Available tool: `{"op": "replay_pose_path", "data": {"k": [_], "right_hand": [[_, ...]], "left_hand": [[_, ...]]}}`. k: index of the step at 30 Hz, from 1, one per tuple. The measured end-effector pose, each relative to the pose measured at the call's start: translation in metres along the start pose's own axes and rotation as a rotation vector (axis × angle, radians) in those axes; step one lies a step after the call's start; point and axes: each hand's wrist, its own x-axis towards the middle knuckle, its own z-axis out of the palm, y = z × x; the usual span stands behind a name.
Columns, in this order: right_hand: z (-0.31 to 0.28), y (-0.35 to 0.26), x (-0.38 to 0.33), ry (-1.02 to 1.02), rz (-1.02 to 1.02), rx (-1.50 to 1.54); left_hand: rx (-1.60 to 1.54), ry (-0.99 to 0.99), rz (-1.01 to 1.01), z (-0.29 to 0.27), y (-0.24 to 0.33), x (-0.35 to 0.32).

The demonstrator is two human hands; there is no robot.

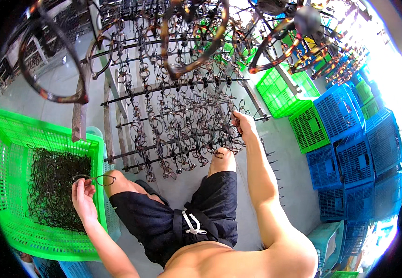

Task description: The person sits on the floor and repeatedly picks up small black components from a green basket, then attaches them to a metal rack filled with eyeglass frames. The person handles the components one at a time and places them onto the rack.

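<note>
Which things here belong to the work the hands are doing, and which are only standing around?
In use:
- left hand, holding a glasses frame
- green basket full of dark frames
- right hand, at a frame on the rack
- rack of rods hung with frames

Standing around:
- blue crates
- green crates by the blue ones
- frames hanging overhead

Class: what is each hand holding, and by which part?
Left hand: a dark eyeglass frame, by its rim. Right hand: at frames on the rack; grip unclear.
</note>
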Motion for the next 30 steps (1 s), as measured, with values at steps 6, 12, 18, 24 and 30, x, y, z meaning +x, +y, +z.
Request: {"op": "replay_pose_path", "data": {"k": [6,12,18,24,30], "right_hand": [[-0.005,0.019,-0.008,-0.143,0.025,0.276],[0.002,0.027,-0.018,0.033,-0.127,0.344],[0.007,0.022,-0.019,0.091,-0.247,0.168],[0.092,0.008,-0.146,-0.298,-0.727,-0.276],[0.161,0.023,-0.229,-1.035,-0.083,0.07]], "left_hand": [[0.018,-0.047,-0.002,0.003,0.008,-0.016],[0.033,-0.122,-0.023,0.029,0.007,-0.03],[0.044,-0.188,-0.012,0.043,0.009,-0.045],[0.051,-0.422,-0.028,0.084,-0.008,-0.056],[-0.101,-0.473,-0.138,0.089,-0.015,-0.072]]}}
